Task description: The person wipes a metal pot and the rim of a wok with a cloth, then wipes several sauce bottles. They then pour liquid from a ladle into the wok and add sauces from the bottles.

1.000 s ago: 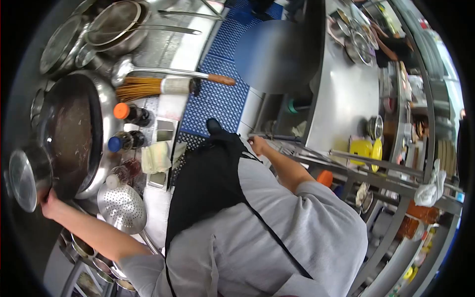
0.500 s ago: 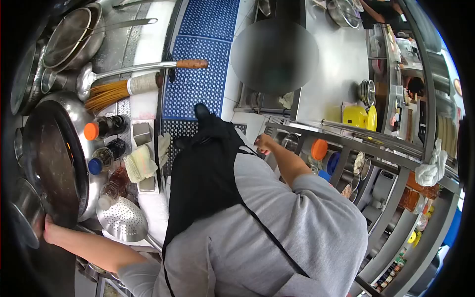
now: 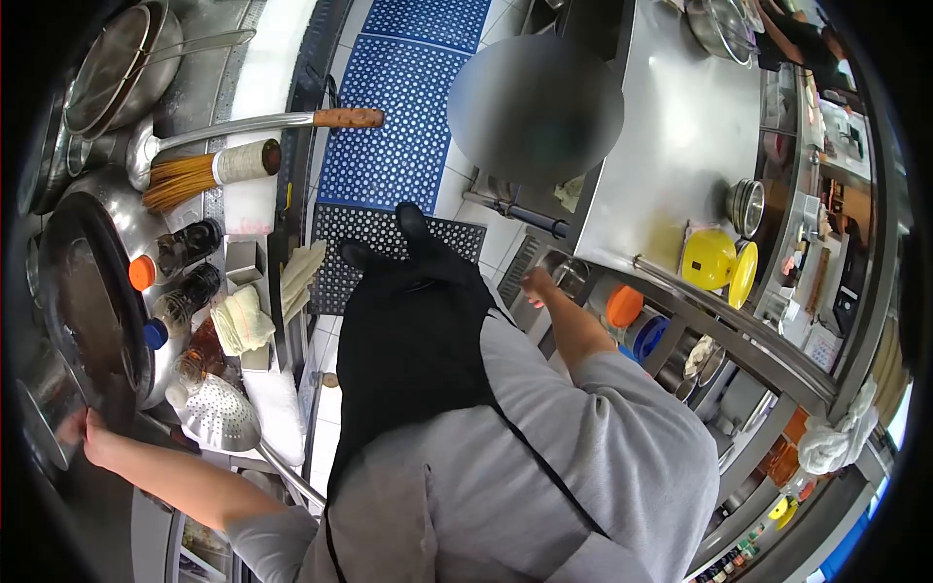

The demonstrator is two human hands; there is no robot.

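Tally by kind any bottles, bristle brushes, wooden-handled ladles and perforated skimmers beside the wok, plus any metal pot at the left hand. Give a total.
Bottles: 3 (orange-capped bottle, blue-capped bottle, reddish bottle)
Bristle brush: 1
Wooden-handled ladle: 1
Perforated skimmer: 1
Metal pot at the left hand: 1
Total: 7

Wok [image 3: 92,301] — one; bottles [image 3: 190,294] beside — three; one brush [image 3: 209,178]; one skimmer [image 3: 222,413]
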